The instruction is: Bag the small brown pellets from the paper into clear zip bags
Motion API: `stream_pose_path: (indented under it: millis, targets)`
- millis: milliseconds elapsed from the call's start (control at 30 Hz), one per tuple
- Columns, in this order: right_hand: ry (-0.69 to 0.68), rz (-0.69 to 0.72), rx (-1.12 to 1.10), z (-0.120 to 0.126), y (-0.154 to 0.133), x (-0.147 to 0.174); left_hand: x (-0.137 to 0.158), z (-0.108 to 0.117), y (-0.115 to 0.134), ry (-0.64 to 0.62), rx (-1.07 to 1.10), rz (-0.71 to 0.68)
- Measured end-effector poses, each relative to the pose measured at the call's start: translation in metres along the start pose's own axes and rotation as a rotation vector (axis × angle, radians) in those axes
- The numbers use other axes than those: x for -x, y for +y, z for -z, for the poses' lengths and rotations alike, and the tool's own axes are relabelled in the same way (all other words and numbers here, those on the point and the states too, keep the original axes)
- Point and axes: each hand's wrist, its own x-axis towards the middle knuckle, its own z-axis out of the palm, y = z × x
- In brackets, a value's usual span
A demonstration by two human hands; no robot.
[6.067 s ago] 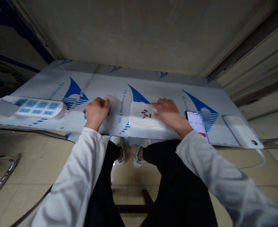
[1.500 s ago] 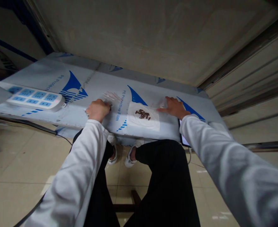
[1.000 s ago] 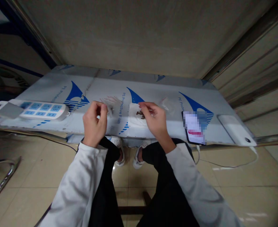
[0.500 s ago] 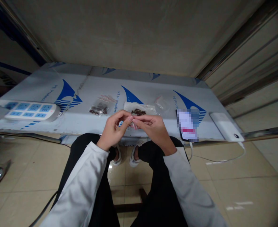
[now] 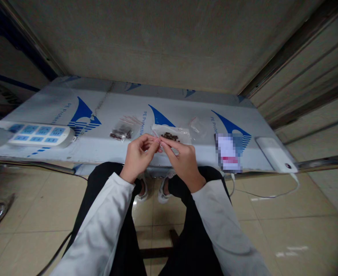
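My left hand (image 5: pixel 138 155) and my right hand (image 5: pixel 183 159) meet fingertip to fingertip over the table's near edge. Thumbs and index fingers of both are pinched together on what looks like a small clear plastic zip bag (image 5: pixel 155 133); a thin reddish strip of it shows above my left fingers, and the rest is mostly hidden. Just beyond the fingertips, short brown metal-looking pieces (image 5: pixel 170 136) lie in a loose heap on a clear plastic sheet or opened bag (image 5: pixel 186 134). Left of that lies a clear bag of similar dark pieces (image 5: pixel 121 133).
Flat empty zip bags (image 5: pixel 131 120) lie behind the filled bag, and another clear bag (image 5: pixel 196 125) lies to the right. A power strip (image 5: pixel 42 135) is at left. A phone (image 5: pixel 228 152) and a white power bank (image 5: pixel 275 154) with cables sit at right on the film-covered table (image 5: pixel 111 111).
My right hand has turned, its wrist coming lower and closer in, fingers pointing more forward. The reddish strip, earlier below the fingertips, now shows above my left fingers.
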Motion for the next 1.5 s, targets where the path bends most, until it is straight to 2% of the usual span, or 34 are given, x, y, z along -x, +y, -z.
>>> stream_pose_path:
  millis: [100, 200, 300, 367, 500, 567, 633, 733, 833, 967, 1100, 1167, 1233, 1300, 1400, 1500]
  targets:
    - [-0.004, -0.156, -0.225, -0.005, 0.000, -0.001, -0.002, 0.004, 0.002, 0.000, 0.074, 0.028]
    - [-0.082, -0.326, -0.471, -0.004, 0.002, -0.004, -0.002, 0.009, 0.004, -0.063, 0.113, 0.054]
    - [-0.173, -0.378, -0.500, 0.003, 0.003, -0.006, 0.000, 0.014, 0.006, -0.142, 0.080, 0.058]
    - [-0.093, -0.335, -0.330, 0.008, 0.002, -0.006, 0.002, 0.016, 0.008, -0.139, -0.004, 0.040]
    - [0.203, -0.133, 0.132, 0.010, 0.001, -0.006, 0.004, 0.015, 0.012, -0.032, -0.211, 0.025]
    - [0.206, -0.056, 0.193, 0.008, 0.001, -0.005, 0.004, 0.012, 0.013, 0.004, -0.251, 0.017]
    - [0.118, 0.017, 0.139, 0.005, 0.000, -0.004, 0.002, 0.009, 0.013, 0.009, -0.212, 0.004]
    - [-0.098, 0.110, -0.030, 0.003, -0.003, -0.004, 0.001, 0.008, 0.013, -0.003, -0.120, 0.006]
    - [-0.236, 0.071, -0.202, 0.004, -0.007, -0.004, 0.001, 0.008, 0.015, 0.033, -0.112, -0.012]
    - [-0.243, -0.003, -0.304, -0.001, -0.007, -0.001, 0.003, 0.007, 0.019, 0.079, -0.120, -0.038]
    - [-0.144, -0.038, -0.347, -0.006, -0.003, 0.001, 0.002, 0.008, 0.018, 0.123, -0.092, -0.079]
    - [-0.096, -0.052, -0.331, -0.002, 0.002, -0.004, -0.001, 0.014, 0.016, 0.199, -0.034, -0.068]
    - [-0.066, -0.057, -0.228, 0.008, 0.012, -0.016, -0.005, 0.022, 0.013, 0.305, 0.034, -0.027]
    - [-0.109, -0.033, -0.003, 0.022, 0.025, -0.033, -0.010, 0.031, 0.010, 0.405, 0.094, 0.022]
    - [-0.375, 0.060, 0.459, 0.035, 0.042, -0.064, -0.015, 0.041, 0.006, 0.502, 0.157, 0.092]
    - [-0.707, 0.153, 0.877, 0.032, 0.047, -0.089, -0.017, 0.043, 0.003, 0.513, 0.121, 0.109]
